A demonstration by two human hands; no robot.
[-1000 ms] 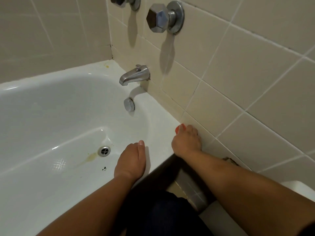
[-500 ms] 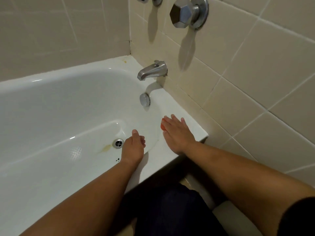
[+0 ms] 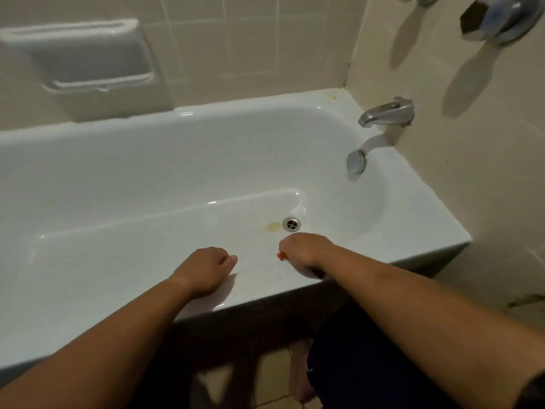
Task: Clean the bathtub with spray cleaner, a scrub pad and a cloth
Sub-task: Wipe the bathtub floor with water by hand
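Observation:
The white bathtub [image 3: 147,160] fills the view, with a yellowish stain [image 3: 272,227] on its floor just left of the drain [image 3: 291,224]. My right hand [image 3: 306,250] reaches over the near rim, just in front of the drain, and grips a small orange pad [image 3: 281,256]; only a corner of the pad shows at the fingers. My left hand [image 3: 203,270] rests on the near rim to the left, fingers bent loosely over the inner edge, holding nothing. No spray bottle or cloth is in view.
A metal spout [image 3: 383,113] and a round overflow plate [image 3: 356,162] sit at the tub's right end, below a wall knob [image 3: 498,19]. A recessed soap dish [image 3: 82,63] is in the back wall. My dark-clothed leg [image 3: 368,364] is beside the tub's outer side.
My right hand left the rim by the tiled wall and moved left, over the near rim toward the drain, its fingers now curled on the orange pad. My left hand slid left along the rim.

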